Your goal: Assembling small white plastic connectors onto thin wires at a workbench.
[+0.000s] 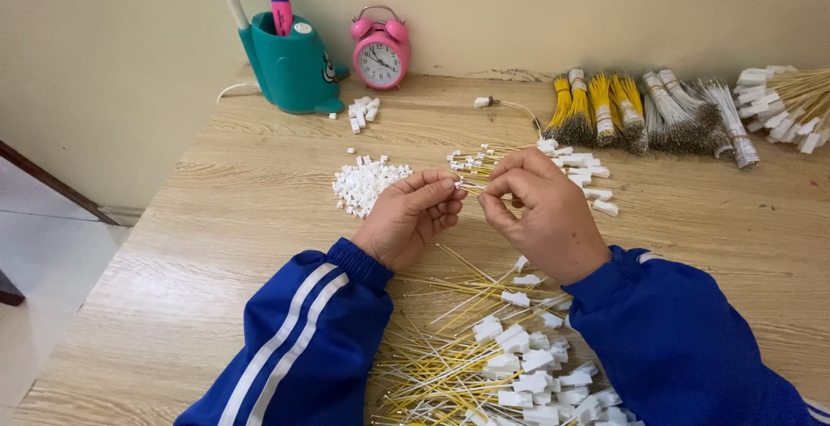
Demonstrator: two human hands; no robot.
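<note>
On the table, wired plugs heap at 6 o'clock; wire bundles lie at 2 o'clock. At center, my right hand and left hand each pinch one thin wire. Loose plugs sit at 11 o'clock.

Both forearms, in blue sleeves, rise from the bottom of the frame and meet at its middle. The left hand is curled, fingertips pinched together — the right hand just beside it, fingers bent inward, likewise pinching.
</note>
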